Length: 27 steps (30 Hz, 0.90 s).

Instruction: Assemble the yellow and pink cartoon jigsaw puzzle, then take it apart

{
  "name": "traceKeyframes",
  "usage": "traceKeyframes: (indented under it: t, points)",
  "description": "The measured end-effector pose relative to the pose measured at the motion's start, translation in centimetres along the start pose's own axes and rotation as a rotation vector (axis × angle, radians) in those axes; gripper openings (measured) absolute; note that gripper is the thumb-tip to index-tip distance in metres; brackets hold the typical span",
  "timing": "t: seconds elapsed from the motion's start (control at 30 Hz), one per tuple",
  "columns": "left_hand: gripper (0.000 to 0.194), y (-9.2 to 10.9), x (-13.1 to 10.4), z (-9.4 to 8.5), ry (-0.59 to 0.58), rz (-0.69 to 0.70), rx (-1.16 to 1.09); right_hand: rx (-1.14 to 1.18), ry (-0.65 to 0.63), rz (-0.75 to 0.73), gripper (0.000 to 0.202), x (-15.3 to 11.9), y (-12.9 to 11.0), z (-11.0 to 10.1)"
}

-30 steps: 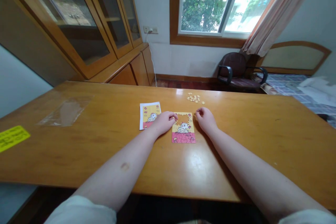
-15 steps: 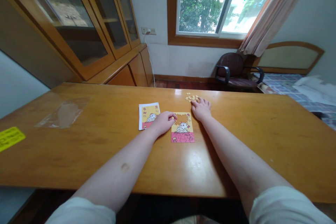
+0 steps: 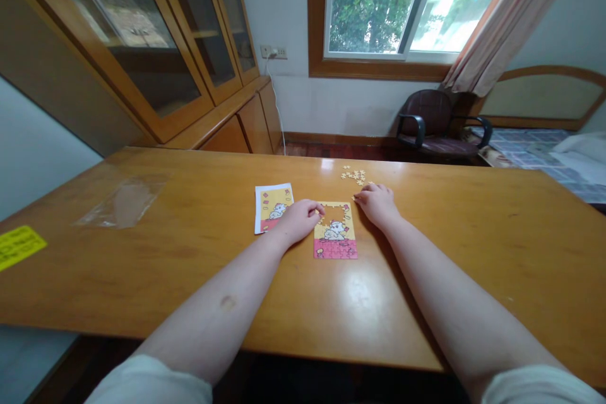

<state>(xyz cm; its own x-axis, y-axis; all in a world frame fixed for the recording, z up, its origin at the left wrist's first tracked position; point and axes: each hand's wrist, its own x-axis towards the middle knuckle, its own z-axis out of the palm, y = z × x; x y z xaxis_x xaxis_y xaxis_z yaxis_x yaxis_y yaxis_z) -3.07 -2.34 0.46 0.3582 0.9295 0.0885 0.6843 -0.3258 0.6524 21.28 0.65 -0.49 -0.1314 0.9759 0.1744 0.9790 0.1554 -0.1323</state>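
On the table lies a partly assembled jigsaw puzzle (image 3: 335, 247), with a white cartoon animal on yellow and pink and a gap in its upper middle. My left hand (image 3: 302, 219) rests at its upper left edge, fingers curled together; whatever is between the fingertips is too small to make out. My right hand (image 3: 379, 203) is just beyond the puzzle's upper right corner, its fingertips pinched on a small pale puzzle piece (image 3: 355, 197). Behind it lie several loose puzzle pieces (image 3: 358, 175). A printed picture card (image 3: 266, 209) with the same design is partly covered by my left hand.
A clear plastic bag (image 3: 124, 203) lies at the left of the wooden table (image 3: 189, 278), near a yellow label (image 3: 21, 246). Past the far edge stand a glass-door cabinet (image 3: 189, 95) and a dark armchair (image 3: 430, 120).
My right hand has drawn back from the loose pieces toward the puzzle's right side, a small piece at its fingertips. The left hand stays at the puzzle's edge. The view has shifted slightly.
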Motion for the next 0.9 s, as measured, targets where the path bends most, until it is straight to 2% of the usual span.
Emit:
traceKeyframes:
  t: [0.33, 0.5, 0.6, 0.7, 0.9]
  points:
    - [0.027, 0.2, -0.2, -0.2, 0.007, -0.005, 0.012, 0.103, -0.060, 0.070, 0.013, 0.9, -0.1, -0.4]
    - [0.029, 0.3, -0.3, -0.2, -0.018, -0.003, 0.031, 0.509, -0.049, 0.069, 0.011, 0.5, -0.5, -0.4]
    - [0.031, 0.6, -0.4, -0.3, -0.067, 0.019, 0.077, 0.715, -0.190, -0.005, 0.015, 0.1, -1.5, -0.4]
    - [0.035, 1.0, -0.6, -0.5, -0.098, 0.034, 0.131, 0.714, -0.293, -0.089, 0.012, -0.2, -2.5, -0.6]
    - [0.037, 1.4, -0.6, -0.7, -0.106, 0.050, 0.196, 0.686, -0.281, -0.122, 0.011, -0.4, -3.5, -0.3]
